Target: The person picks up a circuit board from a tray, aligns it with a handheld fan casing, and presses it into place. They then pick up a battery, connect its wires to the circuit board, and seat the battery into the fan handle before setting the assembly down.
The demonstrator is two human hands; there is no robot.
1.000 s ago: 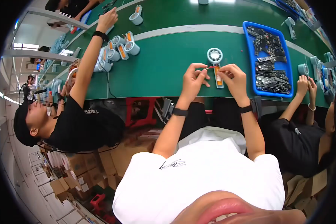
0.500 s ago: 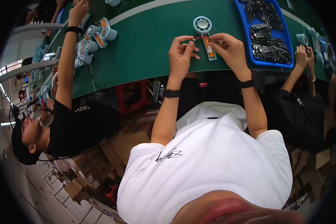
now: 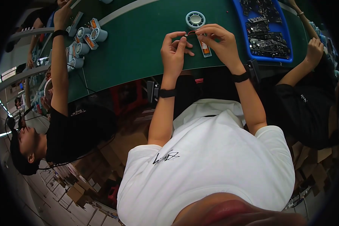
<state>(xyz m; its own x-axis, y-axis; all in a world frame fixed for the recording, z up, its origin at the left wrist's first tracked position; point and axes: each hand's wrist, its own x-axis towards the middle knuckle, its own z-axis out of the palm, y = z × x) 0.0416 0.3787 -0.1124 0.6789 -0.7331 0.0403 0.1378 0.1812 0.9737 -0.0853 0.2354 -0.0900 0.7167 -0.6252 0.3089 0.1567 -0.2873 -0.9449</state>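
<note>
A handheld fan lies on the green table, with its round light-blue head (image 3: 195, 19) away from me and its open handle (image 3: 205, 49) toward me. An orange cell shows inside the handle. My left hand (image 3: 174, 54) is closed at thumb and index finger on a small white connector (image 3: 185, 35) at the end of a thin red wire (image 3: 191, 31). Its other fingers are loosely bent. My right hand (image 3: 221, 42) hovers over the upper handle, thumb and fingertips pinched at the wire's other end. Those fingers hide part of the handle.
A blue tray (image 3: 271, 58) of black circuit boards stands to the right. Several light-blue fan bodies (image 3: 83, 48) are grouped at the left, near a co-worker's outstretched arm (image 3: 59, 71). Another co-worker's hand (image 3: 314, 52) is beyond the tray. A dark cable (image 3: 84, 83) hangs over the table edge.
The whole view has shifted, moving the table things slightly up and left. My right fingers are closer to the fan head and my left hand. The right co-worker's hands have moved apart.
</note>
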